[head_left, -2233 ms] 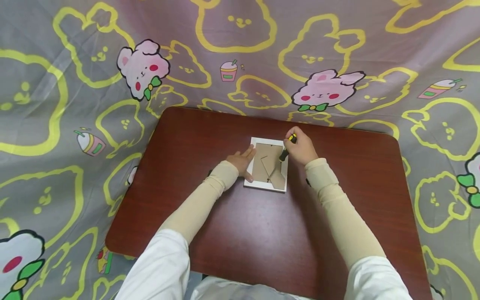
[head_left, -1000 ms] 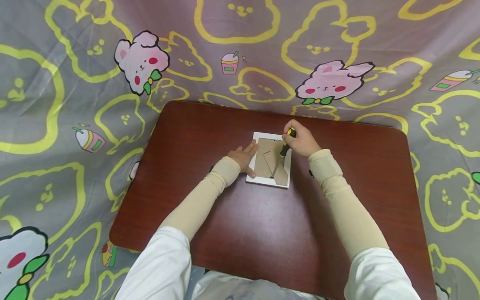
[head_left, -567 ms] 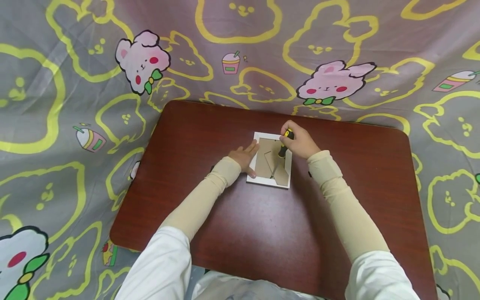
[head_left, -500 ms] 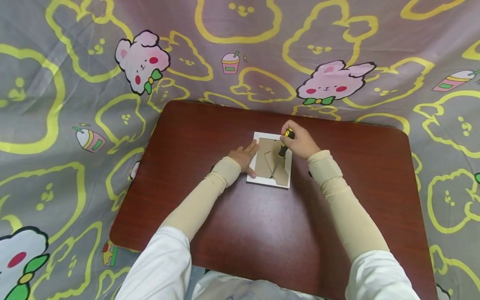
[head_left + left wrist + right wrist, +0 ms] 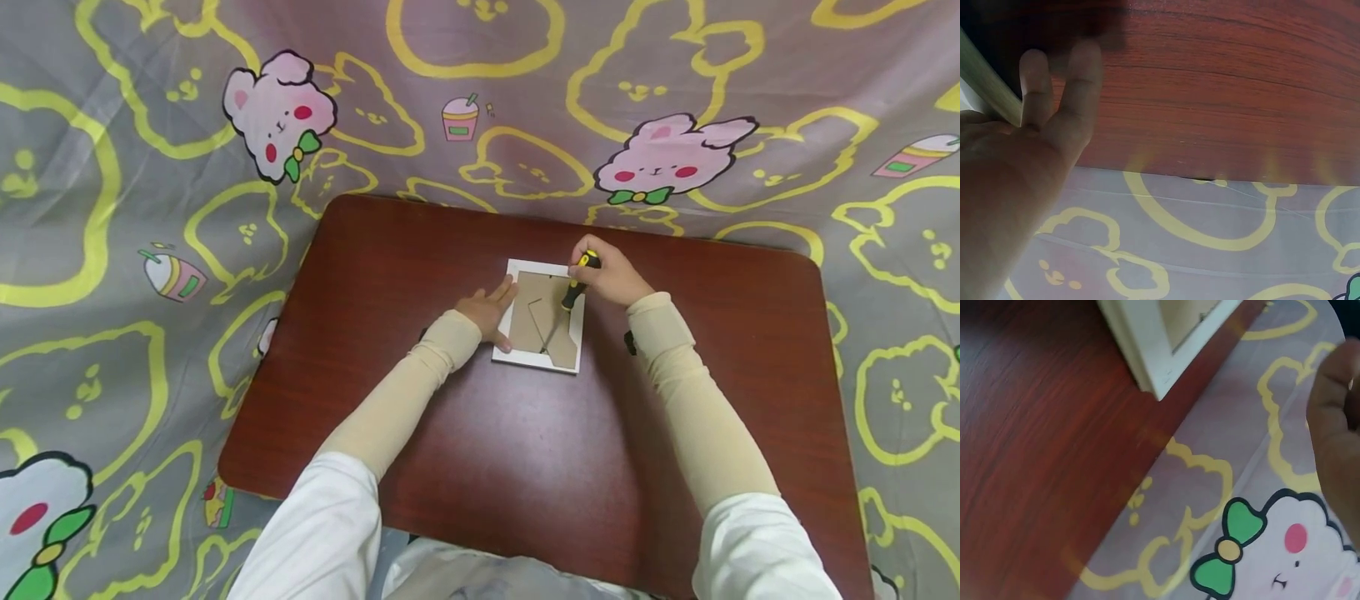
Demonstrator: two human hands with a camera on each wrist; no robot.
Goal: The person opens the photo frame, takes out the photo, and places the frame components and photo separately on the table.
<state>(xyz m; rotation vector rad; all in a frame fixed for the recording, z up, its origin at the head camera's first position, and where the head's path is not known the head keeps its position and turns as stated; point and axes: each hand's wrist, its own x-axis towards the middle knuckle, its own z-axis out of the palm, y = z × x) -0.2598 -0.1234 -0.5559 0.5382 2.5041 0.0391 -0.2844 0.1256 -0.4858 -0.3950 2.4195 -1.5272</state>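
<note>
A white picture frame [image 5: 523,358] lies on the table with its brown backing board [image 5: 527,287] facing up. My left hand [image 5: 483,315] rests on the frame's left side, fingers spread and thumb near the lower corner. In the left wrist view two fingers of that hand [image 5: 1063,106] reach past the frame's edge. My right hand [image 5: 613,273] grips a screwdriver [image 5: 574,293] by its black and yellow handle. The tool slants down to the left, its tip at a small dark fastener on the backing's near edge. A thin bent line marks the prop flap on the board.
The frame sits on a reddish-brown wooden table [image 5: 450,242] with rounded corners. A grey and pink cloth [image 5: 525,100] with cartoon rabbits hangs close behind and beside it. One corner of the frame [image 5: 1154,362] shows in the right wrist view.
The right hand has shifted slightly right and the screwdriver handle leans farther right, its tip staying at the near fastener. Earlier the handle stood lower over the board. The left hand holds its place.
</note>
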